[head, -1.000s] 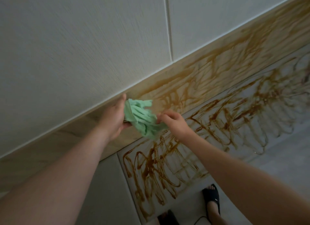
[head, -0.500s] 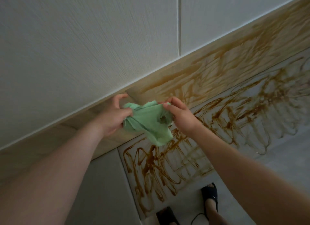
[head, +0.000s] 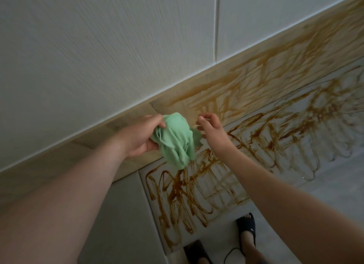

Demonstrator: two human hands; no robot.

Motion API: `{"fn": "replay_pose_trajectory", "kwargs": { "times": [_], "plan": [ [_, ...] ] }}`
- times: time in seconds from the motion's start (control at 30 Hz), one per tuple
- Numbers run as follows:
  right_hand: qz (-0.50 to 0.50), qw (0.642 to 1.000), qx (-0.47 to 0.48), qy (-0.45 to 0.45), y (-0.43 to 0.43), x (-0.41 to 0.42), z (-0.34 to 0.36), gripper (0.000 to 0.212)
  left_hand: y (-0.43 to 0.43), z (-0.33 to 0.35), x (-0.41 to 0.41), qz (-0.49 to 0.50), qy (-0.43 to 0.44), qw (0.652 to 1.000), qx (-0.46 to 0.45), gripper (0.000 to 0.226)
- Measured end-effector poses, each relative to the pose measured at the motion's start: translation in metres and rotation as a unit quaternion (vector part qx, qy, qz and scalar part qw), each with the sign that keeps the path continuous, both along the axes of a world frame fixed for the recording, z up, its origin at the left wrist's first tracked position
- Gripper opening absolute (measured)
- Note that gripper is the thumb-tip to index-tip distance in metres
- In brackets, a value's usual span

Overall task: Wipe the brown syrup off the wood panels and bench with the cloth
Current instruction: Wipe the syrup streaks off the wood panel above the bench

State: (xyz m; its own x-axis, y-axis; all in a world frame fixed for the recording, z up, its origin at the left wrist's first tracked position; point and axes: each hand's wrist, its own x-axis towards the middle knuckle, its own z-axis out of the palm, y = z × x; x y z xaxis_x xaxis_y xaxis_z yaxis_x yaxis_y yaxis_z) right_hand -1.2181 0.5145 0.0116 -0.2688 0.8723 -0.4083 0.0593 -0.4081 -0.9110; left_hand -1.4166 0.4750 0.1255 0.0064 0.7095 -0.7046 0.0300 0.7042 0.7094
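Right now I'm between strokes: this reads as a regrip, not a wipe. My left hand (head: 137,139) has its fingers (head: 157,124) curled round the crumpled mint-green cloth (head: 175,141). It holds the cloth bunched in the air, just in front of the beige wood-grain table ledge (head: 88,145), near where the staining starts. My right hand (head: 212,130) is just beside the cloth's right edge, fingers loosely curled and holding nothing. I can't tell if a fingertip touches the fabric.

Task looks barely started. Thin brown syrup streaks (head: 256,80) run along the ledge to the right, and thick squiggles cover the pale lower panel (head: 325,137) below it.

Next move, my call: flatten the cloth into a pad, press it on the ledge at the left end of the stain and sweep right. After that, do the lower panel. I expect the syrup to smear, so I'll need to refold to a clean face often.

Cloth state: soft and wadded, with long folds and a tail drooping toward the lower panel. The side facing me shows no clear brown marks.
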Motion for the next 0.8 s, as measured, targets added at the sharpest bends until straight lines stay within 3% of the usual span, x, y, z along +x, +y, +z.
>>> {"fn": "replay_pose_trajectory", "kwargs": {
  "times": [0.2, 0.3, 0.4, 0.47, 0.53, 0.6, 0.67, 0.7, 0.8],
  "plan": [
    [0.035, 0.996, 0.043, 0.064, -0.025, -0.016, 0.005, 0.052, 0.007, -0.002, 0.005, -0.068, 0.139, 0.987, 0.037, 0.024],
    [0.084, 0.988, -0.007, 0.129, -0.037, -0.04, 0.002, 0.067, 0.013, -0.011, 0.023, -0.099, 0.134, 0.986, 0.013, 0.029],
    [0.0, 0.976, -0.098, 0.193, -0.038, -0.055, -0.017, 0.061, 0.021, -0.019, 0.04, -0.062, 0.035, 0.996, -0.055, 0.046],
    [-0.075, 0.949, -0.181, 0.247, -0.032, -0.055, -0.026, 0.051, 0.025, -0.023, 0.043, -0.044, -0.005, 0.995, -0.088, 0.046],
    [-0.131, 0.914, -0.256, 0.286, -0.024, -0.052, -0.031, 0.048, 0.03, -0.023, 0.045, -0.062, 0.004, 0.994, -0.09, 0.041],
    [-0.162, 0.89, -0.285, 0.318, -0.019, -0.05, -0.033, 0.052, 0.033, -0.02, 0.048, -0.111, 0.078, 0.989, -0.061, 0.033],
    [-0.204, 0.876, -0.287, 0.33, -0.011, -0.044, -0.028, 0.057, 0.036, -0.013, 0.048, -0.209, 0.208, 0.955, 0.012, 0.033],
    [-0.229, 0.871, -0.277, 0.334, -0.004, -0.039, -0.025, 0.058, 0.038, -0.01, 0.042, -0.265, 0.289, 0.917, 0.069, 0.036],
    [-0.356, 0.843, -0.24, 0.325, 0.025, -0.025, -0.012, 0.051, 0.047, 0.007, 0.012, -0.383, 0.485, 0.745, 0.251, 0.03]
  ]
}}
